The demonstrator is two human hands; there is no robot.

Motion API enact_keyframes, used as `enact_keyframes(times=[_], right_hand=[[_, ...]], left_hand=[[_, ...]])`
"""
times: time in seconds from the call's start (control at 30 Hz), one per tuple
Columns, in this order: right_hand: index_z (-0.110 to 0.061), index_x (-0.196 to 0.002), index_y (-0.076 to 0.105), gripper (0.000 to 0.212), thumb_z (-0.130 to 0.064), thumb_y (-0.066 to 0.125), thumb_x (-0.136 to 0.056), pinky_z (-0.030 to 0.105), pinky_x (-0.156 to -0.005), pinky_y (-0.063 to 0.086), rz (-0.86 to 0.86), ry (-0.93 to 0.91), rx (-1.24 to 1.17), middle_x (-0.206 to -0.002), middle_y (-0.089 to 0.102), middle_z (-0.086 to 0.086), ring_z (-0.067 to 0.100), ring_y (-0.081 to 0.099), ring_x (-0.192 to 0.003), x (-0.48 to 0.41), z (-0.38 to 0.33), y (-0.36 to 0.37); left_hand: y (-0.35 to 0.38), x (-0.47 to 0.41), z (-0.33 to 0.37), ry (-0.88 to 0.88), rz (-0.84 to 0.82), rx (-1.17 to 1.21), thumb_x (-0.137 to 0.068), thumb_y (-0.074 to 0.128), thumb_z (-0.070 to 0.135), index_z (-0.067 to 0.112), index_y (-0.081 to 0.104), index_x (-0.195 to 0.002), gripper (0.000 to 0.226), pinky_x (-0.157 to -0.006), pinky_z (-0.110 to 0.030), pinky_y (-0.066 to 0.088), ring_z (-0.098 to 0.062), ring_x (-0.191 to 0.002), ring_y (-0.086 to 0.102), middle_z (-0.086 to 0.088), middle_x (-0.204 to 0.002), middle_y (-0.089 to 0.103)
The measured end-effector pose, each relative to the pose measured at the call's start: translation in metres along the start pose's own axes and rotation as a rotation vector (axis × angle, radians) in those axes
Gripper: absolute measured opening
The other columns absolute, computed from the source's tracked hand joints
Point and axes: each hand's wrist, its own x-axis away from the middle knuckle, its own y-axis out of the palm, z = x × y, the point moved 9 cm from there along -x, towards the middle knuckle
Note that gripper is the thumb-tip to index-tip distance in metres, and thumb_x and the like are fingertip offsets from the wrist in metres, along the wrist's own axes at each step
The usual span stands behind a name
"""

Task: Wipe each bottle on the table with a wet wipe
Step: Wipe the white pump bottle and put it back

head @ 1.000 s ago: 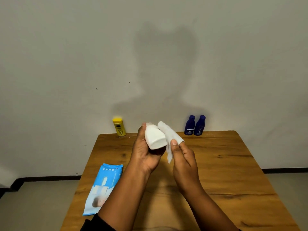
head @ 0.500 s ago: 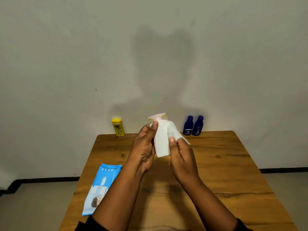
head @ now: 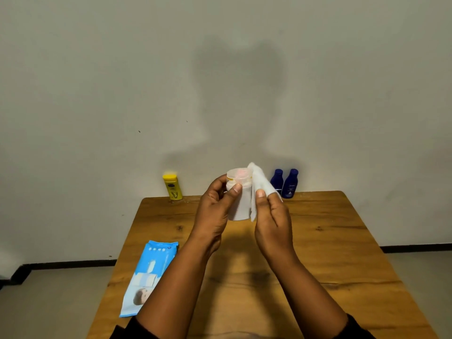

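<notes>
A white bottle (head: 240, 204) with a pale cap is held upright above the wooden table (head: 330, 241), gripped by my left hand (head: 215, 211). My right hand (head: 272, 223) presses a white wet wipe (head: 260, 185) against the bottle's right side. A yellow bottle (head: 173, 187) stands at the table's far left edge by the wall. Two dark blue bottles (head: 285, 183) stand side by side at the far edge, partly behind the wipe.
A light blue pack of wet wipes (head: 149, 277) lies flat near the table's left edge. A plain wall rises right behind the table. Grey floor shows on both sides.
The white bottle has been turned from lying tilted with its base toward me to upright, cap on top. The wipe has shifted along its right side.
</notes>
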Motion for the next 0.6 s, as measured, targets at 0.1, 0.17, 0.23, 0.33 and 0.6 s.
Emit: enact_keyframes(times=[0.1, 0.17, 0.23, 0.33, 0.6], right_hand=[[-0.026, -0.091, 0.056, 0.017, -0.033, 0.042, -0.099, 0.019, -0.064, 0.054, -0.046, -0.149, 0.070, -0.089, 0.060, 0.000, 0.010, 0.061, -0.083, -0.007, -0.019, 0.003], [-0.019, -0.095, 0.056, 0.019, -0.032, 0.042, -0.098, 0.016, -0.063, 0.051, -0.088, -0.255, 0.181, -0.089, 0.060, 0.002, 0.011, 0.060, -0.082, -0.009, -0.022, 0.004], [-0.018, -0.092, 0.055, 0.018, -0.029, 0.042, -0.098, 0.016, -0.058, 0.048, -0.082, -0.301, 0.277, -0.085, 0.057, 0.001, 0.011, 0.057, -0.075, -0.015, -0.018, 0.000], [-0.012, -0.094, 0.057, 0.026, -0.032, 0.040, -0.098, 0.023, -0.062, 0.049, -0.096, -0.345, 0.393, -0.087, 0.057, 0.002, 0.012, 0.056, -0.077, -0.018, -0.018, 0.002], [-0.009, -0.101, 0.060, 0.033, -0.032, 0.038, -0.097, 0.024, -0.071, 0.046, -0.170, -0.435, 0.567, -0.096, 0.060, 0.006, 0.015, 0.056, -0.085, -0.015, -0.019, 0.015]], left_hand=[[0.003, 0.001, 0.004, 0.055, -0.005, -0.065, -0.093, 0.064, 0.019, 0.029, 0.067, -0.115, 0.025, -0.078, -0.019, 0.053, -0.010, -0.101, 0.067, 0.005, -0.112, 0.073], [0.002, 0.001, 0.006, 0.091, -0.002, -0.123, -0.092, 0.065, 0.019, 0.029, 0.067, -0.118, 0.028, -0.079, -0.021, 0.054, -0.011, -0.104, 0.066, 0.005, -0.113, 0.073], [0.001, 0.001, 0.010, 0.126, 0.002, -0.198, -0.090, 0.068, 0.021, 0.030, 0.067, -0.118, 0.029, -0.080, -0.022, 0.055, -0.010, -0.104, 0.066, 0.008, -0.114, 0.072], [0.004, 0.002, 0.013, 0.171, 0.001, -0.270, -0.089, 0.069, 0.019, 0.035, 0.066, -0.112, 0.028, -0.081, -0.021, 0.056, -0.004, -0.100, 0.067, 0.012, -0.110, 0.073], [0.000, 0.000, 0.014, 0.250, 0.040, -0.450, -0.091, 0.067, 0.016, 0.029, 0.069, -0.113, 0.026, -0.075, -0.010, 0.050, 0.004, -0.095, 0.067, 0.015, -0.103, 0.073]])
